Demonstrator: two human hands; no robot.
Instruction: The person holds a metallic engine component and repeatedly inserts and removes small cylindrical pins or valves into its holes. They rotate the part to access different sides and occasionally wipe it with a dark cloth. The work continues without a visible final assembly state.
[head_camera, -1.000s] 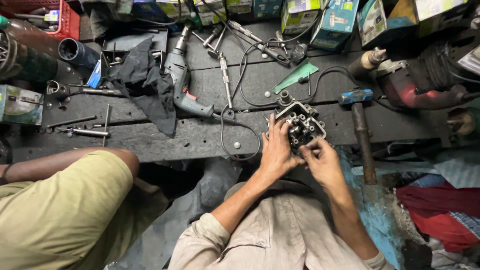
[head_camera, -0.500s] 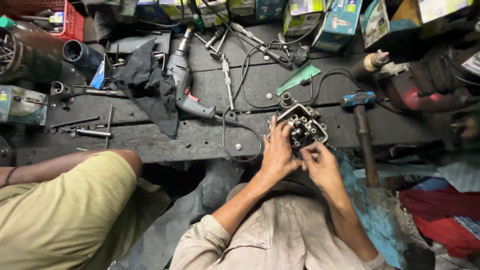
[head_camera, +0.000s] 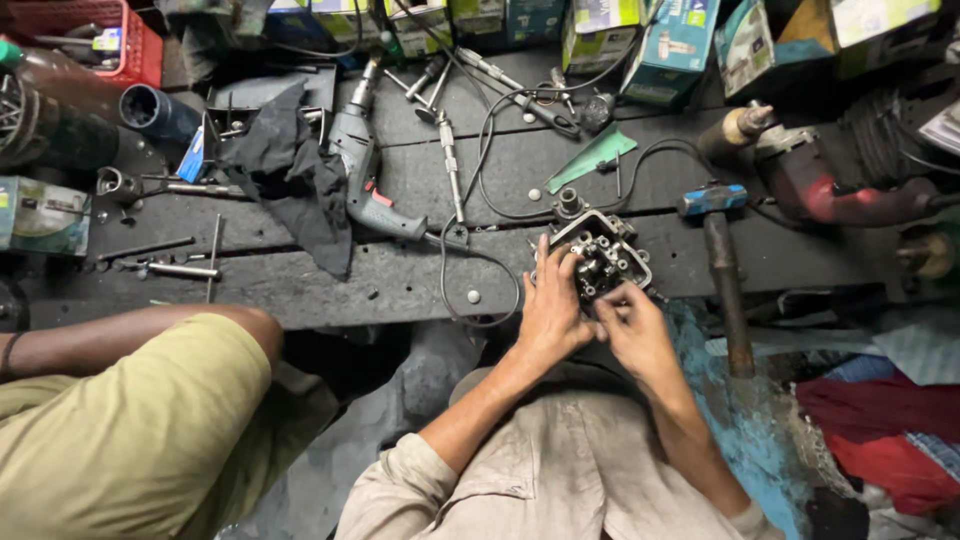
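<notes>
My L hand (head_camera: 552, 305) grips cyl head (head_camera: 603, 255) w/ closed fingers; R hand (head_camera: 632, 325) pinches sthg tiny, could drop off bench edge.

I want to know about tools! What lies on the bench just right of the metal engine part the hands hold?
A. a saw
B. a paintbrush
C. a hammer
C: a hammer with a blue head lies just right of the engine part.

Grey engine part (head_camera: 603, 255), blue-headed hammer (head_camera: 712, 200), red crate (head_camera: 95, 40) (top left), seemingly black cloth (head_camera: 290, 170).
</notes>
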